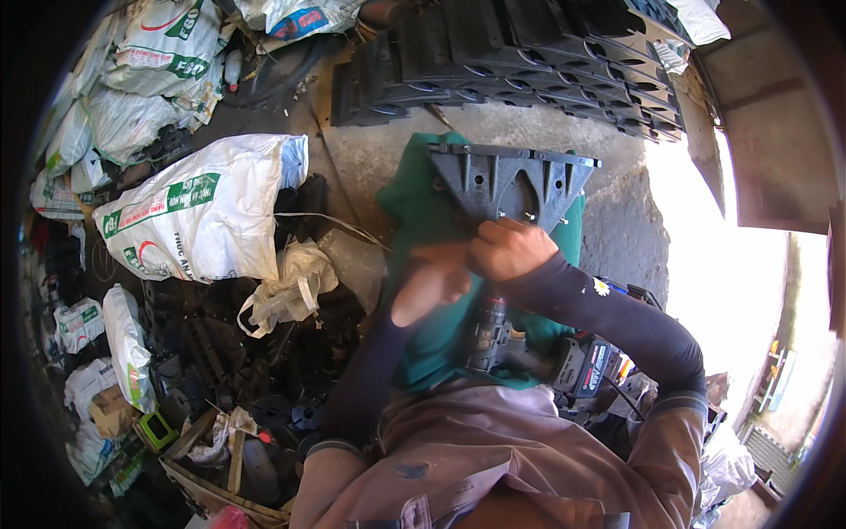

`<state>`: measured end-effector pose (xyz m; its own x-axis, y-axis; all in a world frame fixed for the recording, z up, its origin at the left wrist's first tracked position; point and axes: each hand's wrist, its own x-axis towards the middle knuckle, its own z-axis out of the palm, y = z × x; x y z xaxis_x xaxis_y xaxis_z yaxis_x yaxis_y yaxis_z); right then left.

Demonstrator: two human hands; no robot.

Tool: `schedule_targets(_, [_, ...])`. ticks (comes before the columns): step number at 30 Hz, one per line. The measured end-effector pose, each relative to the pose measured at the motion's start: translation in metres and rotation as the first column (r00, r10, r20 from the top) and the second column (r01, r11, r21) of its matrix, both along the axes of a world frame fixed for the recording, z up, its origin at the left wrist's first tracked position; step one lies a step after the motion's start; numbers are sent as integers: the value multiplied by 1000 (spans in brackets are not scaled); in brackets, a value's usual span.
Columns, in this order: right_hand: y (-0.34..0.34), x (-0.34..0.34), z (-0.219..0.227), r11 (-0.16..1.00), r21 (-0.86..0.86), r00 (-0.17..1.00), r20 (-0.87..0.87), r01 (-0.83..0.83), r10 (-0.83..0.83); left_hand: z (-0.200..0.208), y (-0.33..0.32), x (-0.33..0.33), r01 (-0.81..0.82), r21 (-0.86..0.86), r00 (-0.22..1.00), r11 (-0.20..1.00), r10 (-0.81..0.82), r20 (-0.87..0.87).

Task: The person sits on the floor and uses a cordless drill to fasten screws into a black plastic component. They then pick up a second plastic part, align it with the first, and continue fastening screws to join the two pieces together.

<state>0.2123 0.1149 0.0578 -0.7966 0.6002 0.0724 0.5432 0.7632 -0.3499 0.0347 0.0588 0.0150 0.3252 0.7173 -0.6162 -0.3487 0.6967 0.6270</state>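
A black triangular plastic bracket (515,181) with ribs and a bolt hole rests on the green cloth (412,339) over my lap. My right hand (518,249) is closed at its lower tip, fingers curled; whatever they pinch is hidden. Small shiny screws (531,217) stick out of the bracket beside those fingers. Just left of it, my left hand (438,275) is smeared by motion, so its fingers do not show clearly. A cordless drill (490,339) lies across my lap below both hands, its battery (584,367) toward the right.
Stacked black plastic parts (502,66) stand on the concrete floor ahead. To the left lie a large white printed sack (198,216), a crumpled plastic bag (295,282) and a dark heap of black parts (207,339). A wooden-edged crate (211,489) sits at the lower left.
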Motion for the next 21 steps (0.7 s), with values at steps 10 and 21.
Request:
schedule_targets(10, [1, -5, -3, 990, 132, 998, 20, -58, 56, -4, 1, -2, -8, -14, 999, 1000, 8, 46])
schedule_targets(21, [-1, -16, 0, 984, 175, 994, 107, -21, 2, -10, -2, 0, -12, 85, 1000, 996, 12, 5])
